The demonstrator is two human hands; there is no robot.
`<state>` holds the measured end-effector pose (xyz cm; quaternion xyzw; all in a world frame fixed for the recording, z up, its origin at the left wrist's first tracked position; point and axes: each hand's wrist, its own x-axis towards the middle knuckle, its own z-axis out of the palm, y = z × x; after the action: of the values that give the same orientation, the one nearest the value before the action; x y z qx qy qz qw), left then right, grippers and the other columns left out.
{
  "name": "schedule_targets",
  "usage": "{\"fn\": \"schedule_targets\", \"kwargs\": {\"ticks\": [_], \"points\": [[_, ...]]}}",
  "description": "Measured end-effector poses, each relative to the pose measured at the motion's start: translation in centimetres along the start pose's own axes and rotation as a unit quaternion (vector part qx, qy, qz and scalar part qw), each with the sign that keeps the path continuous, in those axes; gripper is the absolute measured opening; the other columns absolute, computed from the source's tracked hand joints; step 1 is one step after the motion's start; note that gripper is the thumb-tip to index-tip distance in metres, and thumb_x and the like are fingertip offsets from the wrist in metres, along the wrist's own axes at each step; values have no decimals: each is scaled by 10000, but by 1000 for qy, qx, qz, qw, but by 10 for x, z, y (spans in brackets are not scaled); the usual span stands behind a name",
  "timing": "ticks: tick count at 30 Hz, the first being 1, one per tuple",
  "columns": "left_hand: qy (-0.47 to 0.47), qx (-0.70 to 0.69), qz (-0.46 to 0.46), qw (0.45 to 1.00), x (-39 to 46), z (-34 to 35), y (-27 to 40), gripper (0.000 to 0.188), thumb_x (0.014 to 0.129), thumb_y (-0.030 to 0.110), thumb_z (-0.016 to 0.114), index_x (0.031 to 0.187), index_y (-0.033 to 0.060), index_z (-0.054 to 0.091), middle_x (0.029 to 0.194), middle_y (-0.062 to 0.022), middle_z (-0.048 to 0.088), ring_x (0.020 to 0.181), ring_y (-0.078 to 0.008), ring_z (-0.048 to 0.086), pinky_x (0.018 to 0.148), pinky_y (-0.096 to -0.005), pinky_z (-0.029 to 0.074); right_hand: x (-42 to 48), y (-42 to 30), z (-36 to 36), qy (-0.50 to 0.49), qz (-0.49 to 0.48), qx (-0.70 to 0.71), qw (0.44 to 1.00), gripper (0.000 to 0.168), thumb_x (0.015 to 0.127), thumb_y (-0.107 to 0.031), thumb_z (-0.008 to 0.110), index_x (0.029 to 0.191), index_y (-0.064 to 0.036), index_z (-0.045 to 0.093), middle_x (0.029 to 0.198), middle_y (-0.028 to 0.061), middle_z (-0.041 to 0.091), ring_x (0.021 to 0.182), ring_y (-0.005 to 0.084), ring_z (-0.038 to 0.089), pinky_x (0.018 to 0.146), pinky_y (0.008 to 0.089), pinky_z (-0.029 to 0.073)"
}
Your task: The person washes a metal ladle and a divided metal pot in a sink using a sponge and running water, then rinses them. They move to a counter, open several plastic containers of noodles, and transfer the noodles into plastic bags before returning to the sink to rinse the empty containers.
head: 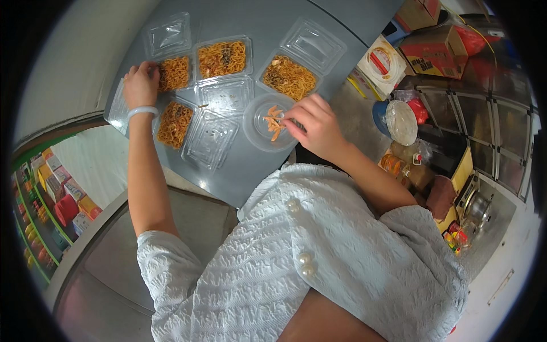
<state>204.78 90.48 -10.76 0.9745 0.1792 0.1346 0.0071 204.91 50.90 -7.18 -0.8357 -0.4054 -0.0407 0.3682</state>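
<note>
My left hand (142, 84) is at the left edge of a clear plastic clamshell box of noodles (174, 73); its fingertips touch the box or noodles. My right hand (311, 122) pinches pale orange-brown food strips above a round clear plastic bowl (256, 132), with more strips under the fingers. Other open clamshells hold noodles with dark and pale toppings: one at top middle (222, 58), one beside the bowl (290, 77), and one at lower left (174, 125). Their clear lids lie folded back on the grey table (260, 21).
Shelves of packaged goods (55, 192) stand at the left. To the right are cardboard boxes (433, 51), a round tub with a whitish lid (401, 122), an oil bottle (393, 166) and a metal pot (477, 208). The table's near corner points towards my body.
</note>
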Motion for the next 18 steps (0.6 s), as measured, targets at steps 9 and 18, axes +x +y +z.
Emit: {"fn": "schedule_targets", "kwargs": {"ticks": [9, 18], "points": [[51, -38, -13, 998, -7, -14, 1, 117, 770, 198, 654, 854, 117, 660, 813, -73, 620, 808, -279, 590, 718, -380, 470, 4, 38, 6, 177, 459, 141, 859, 318, 775, -175, 681, 974, 18, 526, 699, 63, 562, 598, 145, 551, 535, 288, 441], [13, -282, 142, 949, -104, -102, 161, 137, 710, 52, 685, 831, 100, 640, 807, -54, 609, 791, -242, 564, 718, -352, 432, 18, 79, 11, 214, 447, 267, 826, 144, 846, -97, 584, 904, -24, 475, 769, 36, 544, 646, 100, 535, 539, 243, 484]]}}
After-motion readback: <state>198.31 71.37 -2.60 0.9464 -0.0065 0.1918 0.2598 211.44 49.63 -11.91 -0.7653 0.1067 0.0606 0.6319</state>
